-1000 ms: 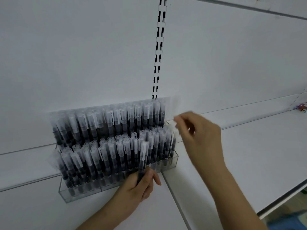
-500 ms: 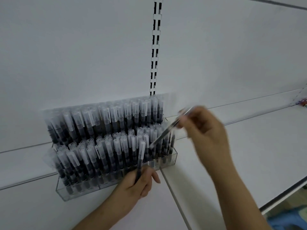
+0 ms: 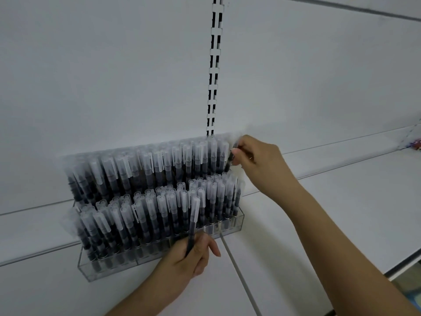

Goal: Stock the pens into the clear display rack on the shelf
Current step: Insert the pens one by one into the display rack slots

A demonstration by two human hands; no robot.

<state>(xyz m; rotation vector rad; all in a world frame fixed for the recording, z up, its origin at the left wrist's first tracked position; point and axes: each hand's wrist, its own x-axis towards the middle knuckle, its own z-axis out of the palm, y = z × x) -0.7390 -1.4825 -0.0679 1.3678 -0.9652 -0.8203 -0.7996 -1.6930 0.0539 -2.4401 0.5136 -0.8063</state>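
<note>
Two hands: left hand [image 3: 186, 261] grips one pen [image 3: 193, 221]; right hand [image 3: 257, 160] pinches another pen [image 3: 232, 156].

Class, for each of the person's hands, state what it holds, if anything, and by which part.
The left hand grips one pen by its lower barrel, cap up. The right hand pinches a dark pen at the rack's upper right end; which part is unclear.

A plain white back panel [image 3: 114, 76] fills most of the view, split by a vertical slotted upright [image 3: 213, 71] with dark slots. Below it, a white shelf [image 3: 330, 213] runs off to the right, with a seam between its boards. A few small colourful items [image 3: 417, 144] sit blurred at the far right edge. The light is soft and even.
</note>
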